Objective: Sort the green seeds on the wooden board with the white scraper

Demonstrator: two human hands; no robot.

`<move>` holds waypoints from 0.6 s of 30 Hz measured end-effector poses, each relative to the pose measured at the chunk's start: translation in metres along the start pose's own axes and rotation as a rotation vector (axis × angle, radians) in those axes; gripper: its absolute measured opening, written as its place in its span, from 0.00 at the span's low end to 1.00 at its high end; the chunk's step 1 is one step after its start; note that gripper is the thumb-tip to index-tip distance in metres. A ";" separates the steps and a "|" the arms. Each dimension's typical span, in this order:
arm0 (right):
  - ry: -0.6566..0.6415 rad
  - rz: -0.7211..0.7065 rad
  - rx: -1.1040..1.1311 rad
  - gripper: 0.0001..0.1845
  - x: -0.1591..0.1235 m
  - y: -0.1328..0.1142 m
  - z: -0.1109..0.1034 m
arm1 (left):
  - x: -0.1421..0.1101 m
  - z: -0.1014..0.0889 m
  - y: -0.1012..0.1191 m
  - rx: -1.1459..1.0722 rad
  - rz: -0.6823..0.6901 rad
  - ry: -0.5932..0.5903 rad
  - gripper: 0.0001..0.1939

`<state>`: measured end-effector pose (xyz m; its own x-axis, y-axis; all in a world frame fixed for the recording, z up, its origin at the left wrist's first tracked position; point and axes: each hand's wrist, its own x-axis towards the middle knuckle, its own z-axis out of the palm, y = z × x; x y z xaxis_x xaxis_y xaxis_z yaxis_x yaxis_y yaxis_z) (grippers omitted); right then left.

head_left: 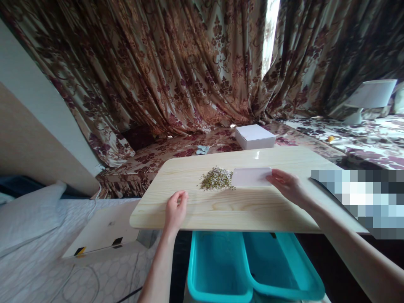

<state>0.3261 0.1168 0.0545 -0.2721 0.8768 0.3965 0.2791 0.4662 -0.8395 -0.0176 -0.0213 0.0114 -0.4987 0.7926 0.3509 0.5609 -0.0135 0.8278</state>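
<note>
A small heap of mixed green and whitish grains, perhaps beans and rice, lies on the light wooden tabletop. My right hand grips the right end of a flat white rectangular plastic board. The board's left end reaches the right side of the heap. Left of the heap and nearer to me, my left hand rests over the tabletop with its fingers curled together, and nothing shows in them. Some stray grains lie around the heap's edge.
Two turquoise plastic tubs stand below the table's near edge. Behind the table are a white box and a folded light-blue cloth. A white case lies on the bed at left. A lamp stands at right.
</note>
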 end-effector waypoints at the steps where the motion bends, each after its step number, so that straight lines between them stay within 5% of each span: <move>1: -0.012 -0.004 -0.013 0.19 0.000 -0.001 0.000 | 0.000 0.000 0.000 -0.001 0.001 0.000 0.13; 18: -0.070 -0.015 -0.044 0.21 -0.001 -0.014 -0.003 | 0.000 0.001 0.001 -0.004 0.003 -0.006 0.13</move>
<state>0.3255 0.1102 0.0671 -0.3401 0.8598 0.3809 0.3137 0.4856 -0.8160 -0.0169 -0.0207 0.0119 -0.4930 0.7962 0.3508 0.5595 -0.0186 0.8286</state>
